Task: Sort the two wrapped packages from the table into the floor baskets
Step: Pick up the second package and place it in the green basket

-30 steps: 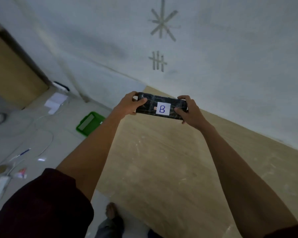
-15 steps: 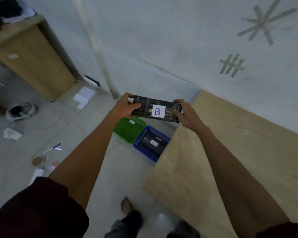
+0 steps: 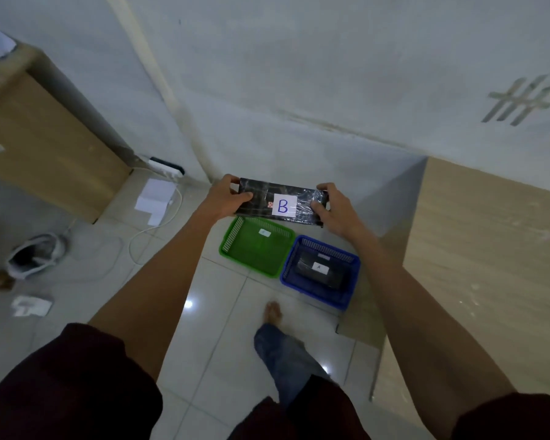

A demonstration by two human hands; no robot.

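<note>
I hold a dark plastic-wrapped package [image 3: 280, 203] with a white label marked B, level in front of me above the floor. My left hand [image 3: 224, 198] grips its left end and my right hand [image 3: 332, 208] grips its right end. Below it on the tiled floor stand two baskets side by side. The green basket [image 3: 229, 241] on the left holds only a small white tag. The blue basket [image 3: 354, 265] on the right holds a second dark wrapped package [image 3: 318, 269] with a white label marked A.
The wooden table [image 3: 489, 255] stands at my right, its edge close to the blue basket. A wooden cabinet [image 3: 42, 144] is at the left. A power strip [image 3: 165, 166], white cable, papers and a shoe [image 3: 35, 255] lie on the floor. My bare foot [image 3: 273, 314] is near the baskets.
My view has swung left from the table to the floor. Both baskets have come fully into sight below the package, which stays held in both hands.
</note>
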